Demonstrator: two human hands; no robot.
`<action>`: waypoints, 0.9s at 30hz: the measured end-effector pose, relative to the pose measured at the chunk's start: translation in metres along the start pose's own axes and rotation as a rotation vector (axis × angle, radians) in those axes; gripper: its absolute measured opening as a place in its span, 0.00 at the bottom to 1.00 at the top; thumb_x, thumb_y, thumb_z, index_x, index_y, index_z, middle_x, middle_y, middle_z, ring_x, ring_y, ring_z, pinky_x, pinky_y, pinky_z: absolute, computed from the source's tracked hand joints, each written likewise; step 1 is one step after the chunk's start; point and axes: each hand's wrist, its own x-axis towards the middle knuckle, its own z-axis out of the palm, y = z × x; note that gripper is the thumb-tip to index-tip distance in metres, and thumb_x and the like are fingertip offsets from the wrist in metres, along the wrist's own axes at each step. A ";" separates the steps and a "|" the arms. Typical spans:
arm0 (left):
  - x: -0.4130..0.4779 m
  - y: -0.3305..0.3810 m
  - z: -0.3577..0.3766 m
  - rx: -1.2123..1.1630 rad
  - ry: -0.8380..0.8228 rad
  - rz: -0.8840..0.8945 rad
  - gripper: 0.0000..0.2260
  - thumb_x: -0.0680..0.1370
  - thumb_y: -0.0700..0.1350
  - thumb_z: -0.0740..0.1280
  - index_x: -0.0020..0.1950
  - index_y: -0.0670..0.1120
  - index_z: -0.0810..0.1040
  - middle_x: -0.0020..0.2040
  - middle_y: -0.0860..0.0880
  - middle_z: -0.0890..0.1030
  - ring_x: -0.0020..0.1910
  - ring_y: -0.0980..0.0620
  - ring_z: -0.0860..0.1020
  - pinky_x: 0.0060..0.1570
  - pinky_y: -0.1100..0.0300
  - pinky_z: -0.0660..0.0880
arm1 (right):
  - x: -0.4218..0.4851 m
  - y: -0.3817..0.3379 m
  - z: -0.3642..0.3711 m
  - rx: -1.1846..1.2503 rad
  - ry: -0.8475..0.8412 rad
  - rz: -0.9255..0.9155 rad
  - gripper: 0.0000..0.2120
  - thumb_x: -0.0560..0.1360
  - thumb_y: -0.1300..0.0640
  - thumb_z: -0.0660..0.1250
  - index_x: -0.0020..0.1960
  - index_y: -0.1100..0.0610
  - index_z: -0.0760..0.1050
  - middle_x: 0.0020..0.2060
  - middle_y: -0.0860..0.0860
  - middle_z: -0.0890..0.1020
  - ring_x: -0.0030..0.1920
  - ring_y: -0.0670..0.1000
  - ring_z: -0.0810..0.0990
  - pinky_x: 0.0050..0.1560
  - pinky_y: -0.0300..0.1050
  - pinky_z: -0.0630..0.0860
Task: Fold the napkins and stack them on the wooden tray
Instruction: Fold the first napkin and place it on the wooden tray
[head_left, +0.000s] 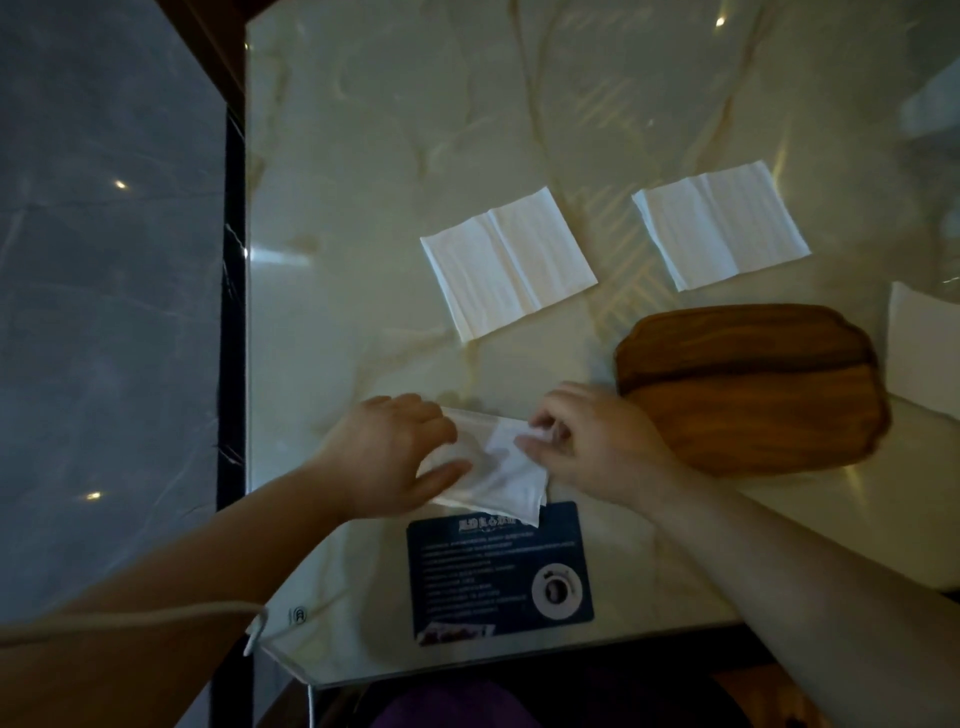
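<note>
A white napkin (498, 478) lies partly folded near the table's front edge. My left hand (392, 447) presses flat on its left side, fingers spread. My right hand (592, 441) pinches its upper right corner between thumb and fingers. The wooden tray (748, 384) sits just right of my right hand and carries nothing. Two more white napkins lie flat farther back: one at the centre (506, 260), one to the right (719, 223). Part of another napkin (922, 353) shows at the right edge.
A dark blue printed card (498, 571) lies under the glass top in front of the napkin. The marble table (389, 130) ends at a dark edge on the left, beside a grey stone floor (104, 260).
</note>
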 end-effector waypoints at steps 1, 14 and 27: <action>0.005 -0.002 0.001 0.013 0.028 -0.039 0.12 0.75 0.55 0.64 0.47 0.47 0.79 0.40 0.48 0.81 0.37 0.47 0.77 0.33 0.55 0.74 | 0.004 0.003 -0.002 -0.032 0.025 0.031 0.13 0.74 0.39 0.62 0.44 0.49 0.73 0.40 0.43 0.74 0.38 0.44 0.74 0.34 0.41 0.71; 0.021 -0.016 0.008 -0.116 0.019 -0.307 0.03 0.74 0.45 0.68 0.45 0.47 0.79 0.44 0.49 0.74 0.45 0.50 0.73 0.41 0.58 0.69 | 0.008 0.003 0.004 -0.039 -0.064 0.171 0.06 0.73 0.52 0.68 0.40 0.51 0.72 0.39 0.47 0.78 0.41 0.49 0.77 0.39 0.45 0.74; 0.037 0.040 -0.022 -1.135 0.210 -0.727 0.02 0.73 0.42 0.71 0.44 0.46 0.82 0.37 0.47 0.85 0.35 0.46 0.83 0.33 0.53 0.81 | -0.034 0.009 -0.035 0.788 0.285 0.408 0.04 0.73 0.59 0.70 0.41 0.52 0.78 0.36 0.47 0.85 0.37 0.44 0.83 0.33 0.33 0.76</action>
